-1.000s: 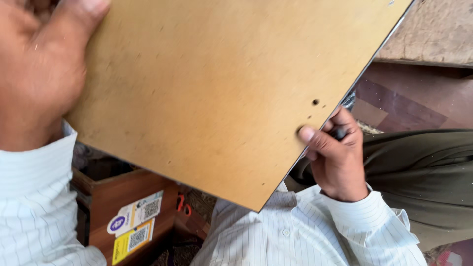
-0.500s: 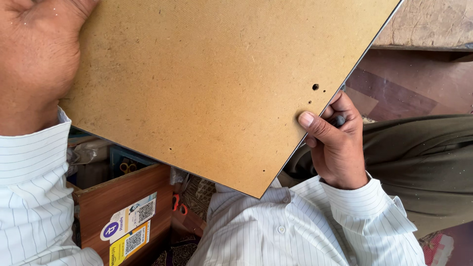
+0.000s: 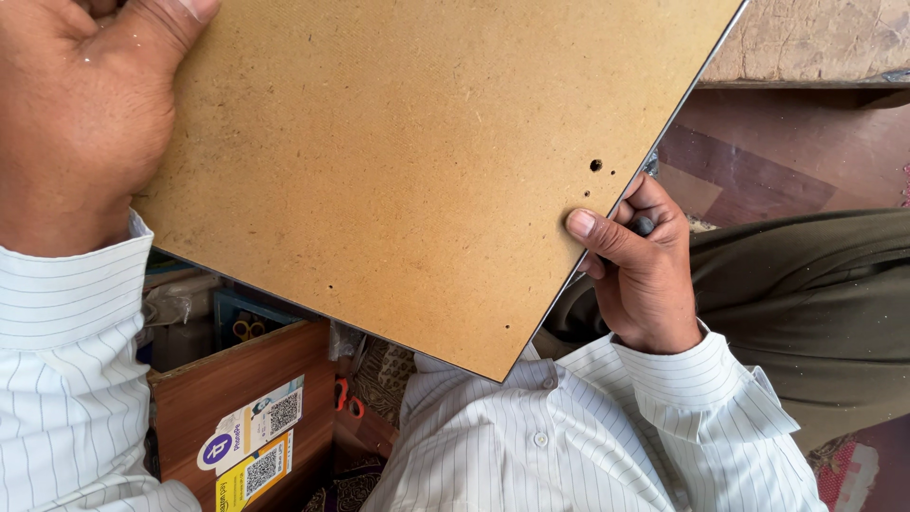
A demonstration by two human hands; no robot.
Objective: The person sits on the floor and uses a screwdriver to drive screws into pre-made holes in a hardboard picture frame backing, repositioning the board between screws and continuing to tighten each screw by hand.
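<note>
A large flat brown fibreboard panel (image 3: 417, 161) fills most of the view, held up close between the two hands and turned so that it sits like a diamond: one corner points down and toward the near side, just above the person's striped shirt front, while its right edge runs diagonally from that near corner up to the far right of the picture. Its long axis cannot be told, since the far and left parts run out of view. The left hand (image 3: 81, 123) grips the panel at its left side, the thumb pressed flat on the brown face and the other fingers hidden behind the board. The right hand (image 3: 640, 265) holds the right edge, its thumb laid on the face and its fingers curled round the back; a small dark rounded thing (image 3: 643, 226) shows between those fingers, too hidden to name. Just far of the thumb, near the edge, the panel has a drilled hole (image 3: 595, 165) with smaller pinholes beside it. Below the panel on the near left stands a wooden box (image 3: 237, 379) with stickers on its side, and orange-handled scissors (image 3: 346, 398) lie just right of it.
</note>
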